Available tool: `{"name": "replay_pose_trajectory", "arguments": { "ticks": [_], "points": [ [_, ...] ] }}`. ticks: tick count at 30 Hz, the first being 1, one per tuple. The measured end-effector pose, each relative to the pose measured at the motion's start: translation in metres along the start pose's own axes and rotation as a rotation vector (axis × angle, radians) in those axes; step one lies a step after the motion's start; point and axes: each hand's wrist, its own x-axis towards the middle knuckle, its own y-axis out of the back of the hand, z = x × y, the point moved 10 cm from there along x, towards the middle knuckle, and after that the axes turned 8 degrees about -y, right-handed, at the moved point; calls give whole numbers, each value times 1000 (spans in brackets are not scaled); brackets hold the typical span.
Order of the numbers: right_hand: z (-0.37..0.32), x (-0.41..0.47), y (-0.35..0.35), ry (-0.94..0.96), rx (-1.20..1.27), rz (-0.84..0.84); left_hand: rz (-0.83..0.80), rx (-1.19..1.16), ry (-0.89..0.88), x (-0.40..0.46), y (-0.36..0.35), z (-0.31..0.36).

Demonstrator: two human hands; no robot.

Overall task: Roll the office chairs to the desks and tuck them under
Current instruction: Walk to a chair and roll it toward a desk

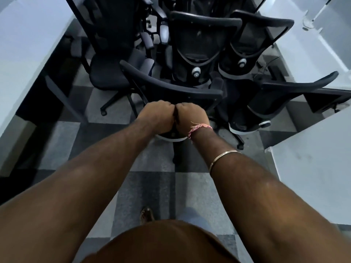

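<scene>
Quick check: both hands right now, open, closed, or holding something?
Left hand: closed, gripping the back of the nearest chair.
Right hand: closed, gripping the same chair back, right beside the left.

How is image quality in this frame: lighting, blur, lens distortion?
Head view: dim, bluish light; desk edges bow from wide-angle distortion; soft blur toward the left border; both hands, left and right, and the chair back they grip stay fairly sharp.
</scene>
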Motion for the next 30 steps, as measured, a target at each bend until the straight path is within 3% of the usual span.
{"name": "replay_pose_trajectory", "arguments": {
  "ticks": [4,6,10,14,18,30],
  "points": [
    [12,58,-9,7,56,120,113,-19,-56,47,8,-32],
    [18,84,-30,26,55,79,126,67,-93,69,4,-43],
    [31,125,-66,37,70,10,44,141,-101,111,-15,-64],
    [40,146,-77,36,29,-81,-142,131,14,141,-24,-88],
    [37,156,-75,59,3,-37,-275,228,34,157,-32,-101],
    [26,114,-73,84,5,-87,-333,276,106,120,-42,-79]
  ]
}}
